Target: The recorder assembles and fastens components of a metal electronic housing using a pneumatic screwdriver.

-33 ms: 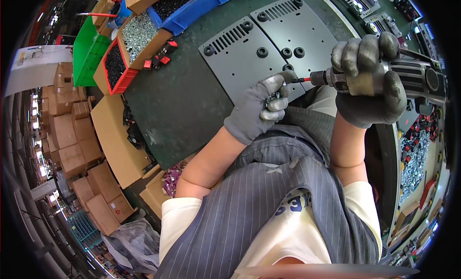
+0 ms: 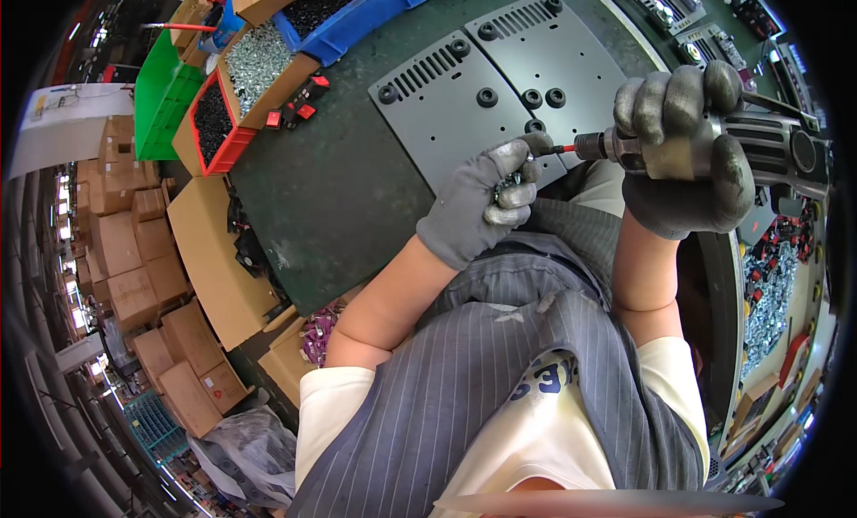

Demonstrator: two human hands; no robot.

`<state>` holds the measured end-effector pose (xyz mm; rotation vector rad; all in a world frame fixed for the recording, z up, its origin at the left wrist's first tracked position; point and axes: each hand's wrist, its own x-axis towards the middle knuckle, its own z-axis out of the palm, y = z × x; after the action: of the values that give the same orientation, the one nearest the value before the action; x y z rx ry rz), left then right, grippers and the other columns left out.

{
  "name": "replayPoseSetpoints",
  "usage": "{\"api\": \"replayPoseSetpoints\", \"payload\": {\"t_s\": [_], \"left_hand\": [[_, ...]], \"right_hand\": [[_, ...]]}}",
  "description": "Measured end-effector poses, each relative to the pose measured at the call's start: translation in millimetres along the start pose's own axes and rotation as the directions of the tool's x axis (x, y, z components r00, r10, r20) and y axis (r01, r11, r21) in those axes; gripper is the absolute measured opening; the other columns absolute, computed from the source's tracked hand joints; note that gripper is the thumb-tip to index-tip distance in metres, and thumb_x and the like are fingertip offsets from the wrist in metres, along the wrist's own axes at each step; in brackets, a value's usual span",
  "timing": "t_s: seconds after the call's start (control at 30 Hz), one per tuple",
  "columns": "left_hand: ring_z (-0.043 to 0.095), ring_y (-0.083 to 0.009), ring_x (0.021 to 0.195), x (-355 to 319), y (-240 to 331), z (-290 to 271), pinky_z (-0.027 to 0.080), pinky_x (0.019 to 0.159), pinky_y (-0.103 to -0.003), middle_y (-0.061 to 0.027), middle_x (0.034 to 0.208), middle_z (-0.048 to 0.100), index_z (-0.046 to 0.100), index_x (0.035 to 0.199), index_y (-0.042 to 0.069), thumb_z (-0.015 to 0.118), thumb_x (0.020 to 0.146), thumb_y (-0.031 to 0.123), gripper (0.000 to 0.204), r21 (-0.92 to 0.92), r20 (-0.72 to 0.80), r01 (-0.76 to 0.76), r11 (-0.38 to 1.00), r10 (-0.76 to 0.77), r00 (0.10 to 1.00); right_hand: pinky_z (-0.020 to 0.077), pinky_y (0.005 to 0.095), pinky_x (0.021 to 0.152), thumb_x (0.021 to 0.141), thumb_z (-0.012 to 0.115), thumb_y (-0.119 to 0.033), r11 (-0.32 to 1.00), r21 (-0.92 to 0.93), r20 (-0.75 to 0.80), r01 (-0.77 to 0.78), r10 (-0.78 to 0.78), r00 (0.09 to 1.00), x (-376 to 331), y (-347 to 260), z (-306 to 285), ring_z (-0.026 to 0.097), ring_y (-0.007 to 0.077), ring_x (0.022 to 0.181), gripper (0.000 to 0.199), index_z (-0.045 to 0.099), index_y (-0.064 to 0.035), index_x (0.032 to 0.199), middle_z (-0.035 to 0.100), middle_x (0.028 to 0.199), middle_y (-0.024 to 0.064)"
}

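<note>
My right hand [image 2: 687,148], in a grey work glove, grips a power screwdriver [image 2: 759,146] held sideways, its red-banded bit [image 2: 564,149] pointing left. At the bit's tip are the gloved fingertips of my left hand [image 2: 491,190]. That hand is curled round several small metal screws [image 2: 507,183], partly hidden by the fingers. Just beyond the hands, two grey metal plates [image 2: 464,130] lie side by side on the dark green worktop [image 2: 330,188]. Slots run along their far ends, and round black rubber feet [image 2: 486,98] sit on them.
At the far left stand a red bin [image 2: 234,148] of black parts, a cardboard box [image 2: 290,90] of silver screws, a blue bin [image 2: 366,20] and a green bin [image 2: 165,99]. Red-and-black pieces [image 2: 299,103] lie beside them. Stacked cartons [image 2: 134,241] fill the left side. Silver hardware [image 2: 769,308] lies at right.
Almost nothing differs. The power screwdriver and my right hand have shifted very slightly left, and my left hand stays in place.
</note>
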<state>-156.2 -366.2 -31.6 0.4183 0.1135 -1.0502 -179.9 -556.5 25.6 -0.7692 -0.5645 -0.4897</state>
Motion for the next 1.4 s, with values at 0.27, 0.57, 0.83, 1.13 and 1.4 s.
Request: {"api": "replayPoseSetpoints", "payload": {"t_s": [0.27,0.57,0.83,1.13,1.4], "left_hand": [[0.039,-0.0038,0.054,3,-2,1,0.033,0.038,-0.013,-0.0037,0.083,0.051,0.047,0.113,-0.002,0.049,0.093,0.019,0.029,-0.019,0.055,0.079,0.997,-0.077,0.995],[0.05,-0.0043,0.061,33,26,-4,0.04,0.046,-0.016,-0.0037,0.081,0.057,0.055,0.117,0.002,0.054,0.089,0.046,0.052,0.807,0.103,-0.223,0.548,0.24,0.965],[0.063,-0.025,0.083,97,45,38,0.049,0.072,-0.036,-0.0112,0.091,0.066,0.065,0.107,0.012,0.067,0.077,0.039,0.041,0.65,0.059,0.139,-0.747,0.232,0.971],[0.062,-0.025,0.086,144,1,60,0.049,0.074,-0.037,-0.0083,0.092,0.065,0.067,0.102,0.017,0.065,0.078,0.037,0.032,0.756,0.223,-0.09,-0.649,0.125,0.967],[0.062,-0.0247,0.086,160,-18,42,0.049,0.075,-0.036,-0.0056,0.091,0.066,0.067,0.101,0.018,0.063,0.079,0.037,0.03,0.808,0.28,-0.154,-0.568,0.142,0.949]], "right_hand": [[0.0446,0.0375,0.067,0.08,0.052,-0.02,0.999,0.019,0.159,-0.047,0.043,0.986,0,0,2,0.052,0.0195,0.07,0.04,0.039,-0.0107,0.116,0.049,0.081,0.0062],[0.0409,0.0378,0.073,0.079,0.054,-0.026,0.993,0.119,-0.265,-0.024,0.055,0.963,-8,-19,-36,0.053,0.0216,0.074,0.043,0.048,-0.0021,0.115,0.056,0.086,0.0099],[0.043,0.0399,0.075,0.078,0.054,-0.023,0.991,-0.094,-0.415,-0.096,0.048,0.909,-14,-50,-68,0.053,0.0241,0.075,0.04,0.05,-0.0012,0.112,0.056,0.083,0.0104],[0.0485,0.0356,0.065,0.076,0.055,-0.013,0.912,-0.406,-0.431,-0.061,-0.133,0.893,0,-67,-97,0.059,0.027,0.07,0.039,0.048,0.0042,0.11,0.058,0.08,0.0173],[0.048,0.0353,0.067,0.077,0.054,-0.008,0.692,-0.672,-0.414,-0.264,-0.055,0.909,12,-40,-111,0.057,0.0246,0.075,0.035,0.048,0.0014,0.111,0.056,0.087,0.015]]}}
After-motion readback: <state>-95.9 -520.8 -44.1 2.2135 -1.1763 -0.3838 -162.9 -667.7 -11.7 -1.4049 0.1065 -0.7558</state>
